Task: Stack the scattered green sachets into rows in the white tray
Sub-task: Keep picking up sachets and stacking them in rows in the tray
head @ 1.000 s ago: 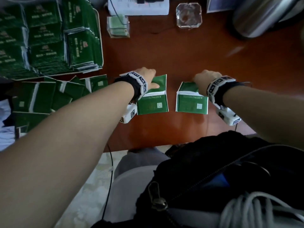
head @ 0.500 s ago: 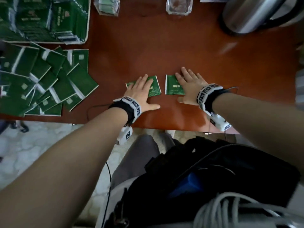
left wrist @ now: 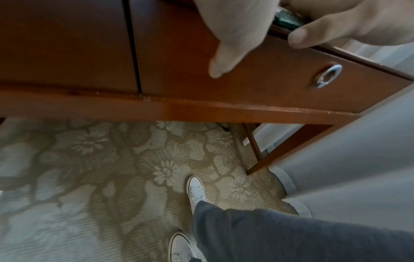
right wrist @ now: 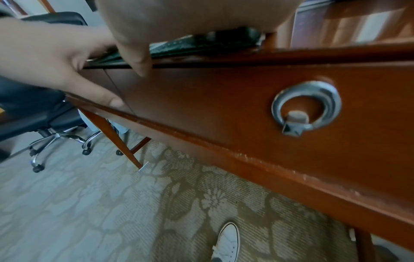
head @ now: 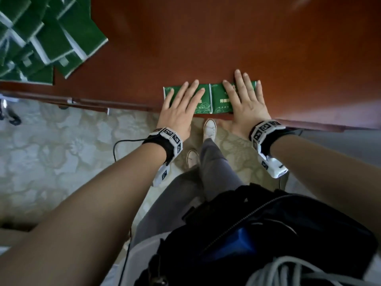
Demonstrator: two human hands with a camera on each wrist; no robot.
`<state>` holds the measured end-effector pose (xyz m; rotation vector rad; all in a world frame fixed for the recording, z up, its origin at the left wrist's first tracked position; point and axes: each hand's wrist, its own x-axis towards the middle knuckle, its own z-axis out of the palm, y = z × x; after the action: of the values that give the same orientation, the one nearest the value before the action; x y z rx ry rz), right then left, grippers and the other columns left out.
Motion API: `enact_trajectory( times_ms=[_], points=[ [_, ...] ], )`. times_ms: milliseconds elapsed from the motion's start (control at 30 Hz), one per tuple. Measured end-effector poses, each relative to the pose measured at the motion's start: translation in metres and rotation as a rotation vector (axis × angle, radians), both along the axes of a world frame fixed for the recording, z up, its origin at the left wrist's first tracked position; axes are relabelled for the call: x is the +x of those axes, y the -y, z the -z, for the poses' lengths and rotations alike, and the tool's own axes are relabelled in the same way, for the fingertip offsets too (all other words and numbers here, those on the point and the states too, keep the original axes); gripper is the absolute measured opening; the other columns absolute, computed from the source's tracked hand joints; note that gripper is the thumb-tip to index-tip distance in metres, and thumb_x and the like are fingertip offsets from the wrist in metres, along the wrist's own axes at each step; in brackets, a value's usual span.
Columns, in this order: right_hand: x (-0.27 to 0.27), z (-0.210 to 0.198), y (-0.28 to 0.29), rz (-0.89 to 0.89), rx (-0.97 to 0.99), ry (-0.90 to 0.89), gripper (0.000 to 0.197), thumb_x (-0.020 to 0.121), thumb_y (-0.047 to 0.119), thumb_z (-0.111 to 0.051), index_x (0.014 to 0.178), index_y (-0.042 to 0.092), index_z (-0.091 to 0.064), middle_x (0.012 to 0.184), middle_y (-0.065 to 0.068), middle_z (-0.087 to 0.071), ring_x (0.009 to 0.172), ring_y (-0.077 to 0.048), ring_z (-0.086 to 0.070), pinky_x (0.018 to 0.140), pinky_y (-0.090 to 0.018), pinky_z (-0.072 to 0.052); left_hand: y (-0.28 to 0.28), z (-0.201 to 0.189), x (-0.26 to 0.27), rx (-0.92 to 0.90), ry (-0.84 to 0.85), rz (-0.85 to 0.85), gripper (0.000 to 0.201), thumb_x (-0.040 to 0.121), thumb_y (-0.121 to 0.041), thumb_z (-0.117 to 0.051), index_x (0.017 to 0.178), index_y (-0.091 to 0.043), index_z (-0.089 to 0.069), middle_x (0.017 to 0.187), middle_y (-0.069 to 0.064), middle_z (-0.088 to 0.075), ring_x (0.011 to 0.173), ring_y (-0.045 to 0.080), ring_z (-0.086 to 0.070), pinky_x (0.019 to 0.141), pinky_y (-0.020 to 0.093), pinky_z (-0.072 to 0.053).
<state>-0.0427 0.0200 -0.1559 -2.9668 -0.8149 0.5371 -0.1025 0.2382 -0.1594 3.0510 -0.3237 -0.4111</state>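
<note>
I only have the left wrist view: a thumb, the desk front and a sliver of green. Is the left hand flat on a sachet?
Observer: Yes. In the head view the left hand lies flat, fingers straight, on a sachet at the near edge of the desk.
Operator: And the right hand?
Observer: The right hand lies flat on a second sachet, which sits edge to edge with the first.
Operator: Any other sachets out there?
Observer: A loose pile lies at the desk's far left.
</note>
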Motion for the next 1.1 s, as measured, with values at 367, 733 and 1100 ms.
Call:
enact_trajectory(
  times_ms=[367,733,1100],
  points=[
    [-0.043,0.006,0.02,-0.007,0.058,0.08,0.096,0.075,-0.004,-0.058,0.156,0.022,-0.014,0.164,-0.015,0.0,0.151,-0.033,-0.005,0.12,-0.057,-0.005,0.025,-0.021,-0.035,-0.091,-0.057,-0.155,0.096,0.076,0.011,-0.062,0.154,-0.029,-0.021,0.164,-0.01,-0.01,0.151,0.013,-0.013,0.119,0.041,-0.016],
    [0.028,-0.088,0.019,0.053,0.138,-0.132,0.038,0.093,0.006,-0.045,0.129,0.018,-0.051,0.11,-0.012,-0.062,0.09,-0.036,-0.06,0.071,-0.04,-0.049,0.033,-0.098,0.0,-0.017,-0.098,-0.361,0.027,0.097,-0.016,-0.053,0.123,-0.024,-0.052,0.104,0.005,-0.068,0.087,0.033,-0.067,0.064,0.037,-0.05],
    [0.099,-0.17,-0.07,-0.126,0.108,-0.156,0.008,0.091,0.007,-0.05,0.092,0.015,-0.053,0.082,-0.007,-0.058,0.074,-0.027,-0.057,0.063,-0.033,-0.044,-0.044,-0.212,0.053,0.038,-0.184,-0.473,0.029,0.095,-0.024,-0.061,0.123,-0.017,-0.06,0.112,0.012,-0.066,0.1,0.033,-0.062,0.073,0.032,-0.046]
  ],
)
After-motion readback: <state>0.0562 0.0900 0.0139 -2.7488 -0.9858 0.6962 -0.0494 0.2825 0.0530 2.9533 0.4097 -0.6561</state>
